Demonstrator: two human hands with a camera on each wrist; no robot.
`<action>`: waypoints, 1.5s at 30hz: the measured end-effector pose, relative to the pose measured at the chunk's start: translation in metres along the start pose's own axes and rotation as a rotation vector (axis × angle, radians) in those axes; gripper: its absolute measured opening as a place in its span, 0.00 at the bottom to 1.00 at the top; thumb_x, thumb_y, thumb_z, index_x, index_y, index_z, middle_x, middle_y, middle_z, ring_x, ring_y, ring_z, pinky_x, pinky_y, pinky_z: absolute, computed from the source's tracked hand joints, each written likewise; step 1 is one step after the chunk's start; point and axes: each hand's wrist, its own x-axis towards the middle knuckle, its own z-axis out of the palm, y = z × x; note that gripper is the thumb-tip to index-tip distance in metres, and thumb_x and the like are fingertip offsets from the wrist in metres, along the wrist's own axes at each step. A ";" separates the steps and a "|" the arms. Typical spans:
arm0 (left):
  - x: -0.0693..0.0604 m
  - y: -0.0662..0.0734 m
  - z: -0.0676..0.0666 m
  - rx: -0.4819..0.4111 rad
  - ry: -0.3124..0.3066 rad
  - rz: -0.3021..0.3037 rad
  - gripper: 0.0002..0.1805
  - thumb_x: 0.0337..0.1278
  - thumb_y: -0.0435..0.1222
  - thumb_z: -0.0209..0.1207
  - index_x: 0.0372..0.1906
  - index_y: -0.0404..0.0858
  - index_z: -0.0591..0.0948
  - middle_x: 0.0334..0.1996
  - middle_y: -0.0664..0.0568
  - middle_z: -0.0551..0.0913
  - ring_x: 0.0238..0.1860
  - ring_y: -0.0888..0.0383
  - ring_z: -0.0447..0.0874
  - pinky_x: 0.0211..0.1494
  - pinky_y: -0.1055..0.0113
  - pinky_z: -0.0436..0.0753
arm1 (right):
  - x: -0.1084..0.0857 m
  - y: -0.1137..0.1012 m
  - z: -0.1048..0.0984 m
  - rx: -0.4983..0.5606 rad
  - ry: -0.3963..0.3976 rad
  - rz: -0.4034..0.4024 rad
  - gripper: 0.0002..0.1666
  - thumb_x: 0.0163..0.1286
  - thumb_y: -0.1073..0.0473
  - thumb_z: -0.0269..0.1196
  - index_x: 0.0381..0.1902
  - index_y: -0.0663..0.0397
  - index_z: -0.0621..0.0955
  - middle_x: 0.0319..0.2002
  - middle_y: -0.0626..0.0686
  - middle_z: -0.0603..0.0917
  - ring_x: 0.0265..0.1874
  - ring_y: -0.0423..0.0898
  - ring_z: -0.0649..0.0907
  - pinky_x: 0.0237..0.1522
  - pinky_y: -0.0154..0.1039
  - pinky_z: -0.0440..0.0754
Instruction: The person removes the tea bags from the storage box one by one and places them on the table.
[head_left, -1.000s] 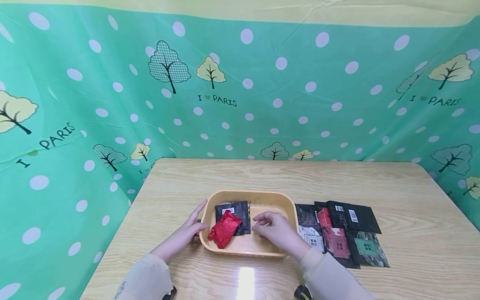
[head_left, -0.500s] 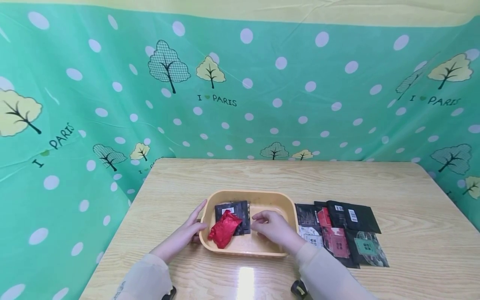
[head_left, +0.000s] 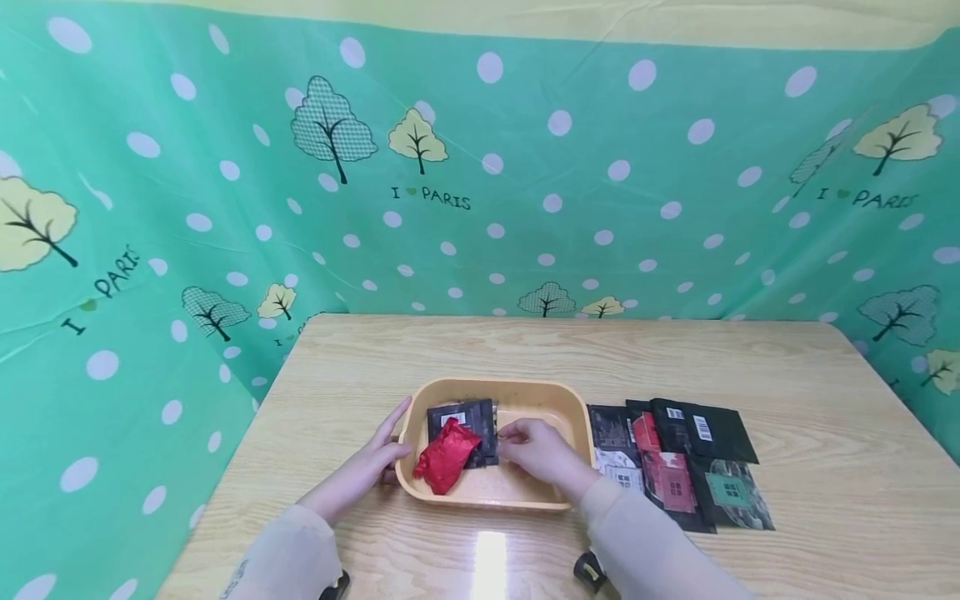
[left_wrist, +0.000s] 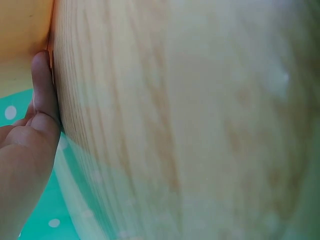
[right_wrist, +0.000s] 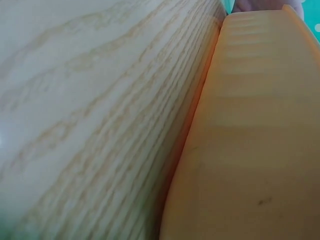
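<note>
In the head view a yellow plastic bin (head_left: 495, 503) sits on the table. My left hand (head_left: 371, 462) rests against its left outer side, fingers fairly straight; the left wrist view shows a digit of this hand (left_wrist: 44, 92) touching the bin wall (left_wrist: 25, 35). Inside the bin's left half, a crumpled red foil packet (head_left: 448, 457) lies over black packets (head_left: 483, 425). My right hand (head_left: 542, 454) reaches into the bin, fingertips at the right edge of the black packets. Whether they pinch that edge is hidden. The right wrist view shows the bin's outer wall (right_wrist: 260, 140).
Right of the bin several flat packets lie overlapping: a black one with barcodes (head_left: 720, 433), a red-labelled one (head_left: 670, 483), a green-labelled one (head_left: 731, 492) and a white-labelled one (head_left: 622, 475). A dotted green curtain (head_left: 525, 208) hangs behind the wooden table (head_left: 420, 346).
My right hand has shifted slightly left, bringing its fingertips up to the black packets' right edge. My left hand stays against the bin, and the packets look unmoved within it.
</note>
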 end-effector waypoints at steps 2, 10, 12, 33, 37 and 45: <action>0.000 0.000 0.000 -0.005 0.001 0.001 0.44 0.69 0.34 0.45 0.80 0.47 0.34 0.66 0.15 0.56 0.54 0.40 0.82 0.49 0.54 0.88 | 0.002 0.000 0.001 0.008 -0.005 0.002 0.19 0.62 0.65 0.65 0.50 0.70 0.80 0.37 0.58 0.86 0.28 0.46 0.83 0.31 0.39 0.86; -0.001 0.001 0.000 -0.005 0.016 -0.003 0.44 0.68 0.34 0.45 0.80 0.47 0.35 0.66 0.15 0.57 0.54 0.39 0.82 0.49 0.52 0.87 | 0.007 -0.001 0.004 0.084 -0.038 0.019 0.19 0.63 0.68 0.63 0.51 0.73 0.79 0.38 0.61 0.85 0.27 0.45 0.82 0.32 0.39 0.87; -0.003 0.001 0.001 0.026 0.026 -0.019 0.43 0.69 0.35 0.45 0.80 0.49 0.35 0.67 0.16 0.57 0.55 0.40 0.82 0.50 0.53 0.87 | 0.008 -0.002 0.005 0.104 -0.045 0.021 0.19 0.63 0.68 0.63 0.51 0.74 0.78 0.38 0.61 0.85 0.27 0.45 0.82 0.33 0.40 0.87; -0.006 0.002 0.003 0.058 0.034 -0.032 0.43 0.70 0.37 0.46 0.80 0.50 0.36 0.68 0.17 0.55 0.56 0.40 0.81 0.52 0.54 0.87 | 0.012 -0.003 0.011 0.175 -0.119 0.020 0.16 0.64 0.69 0.62 0.49 0.74 0.78 0.36 0.60 0.85 0.25 0.41 0.80 0.34 0.37 0.87; -0.004 0.002 0.002 0.036 0.024 -0.015 0.43 0.70 0.36 0.46 0.80 0.49 0.35 0.68 0.16 0.54 0.57 0.38 0.80 0.52 0.53 0.87 | 0.013 -0.005 0.013 0.171 -0.126 0.009 0.16 0.63 0.70 0.62 0.48 0.74 0.78 0.29 0.54 0.82 0.23 0.40 0.79 0.30 0.34 0.86; -0.004 0.002 0.004 0.037 0.026 -0.012 0.44 0.69 0.36 0.47 0.80 0.47 0.35 0.65 0.16 0.58 0.52 0.43 0.83 0.48 0.55 0.88 | 0.014 -0.008 0.019 0.156 -0.168 -0.010 0.14 0.64 0.70 0.62 0.45 0.75 0.78 0.32 0.59 0.85 0.21 0.40 0.79 0.30 0.35 0.87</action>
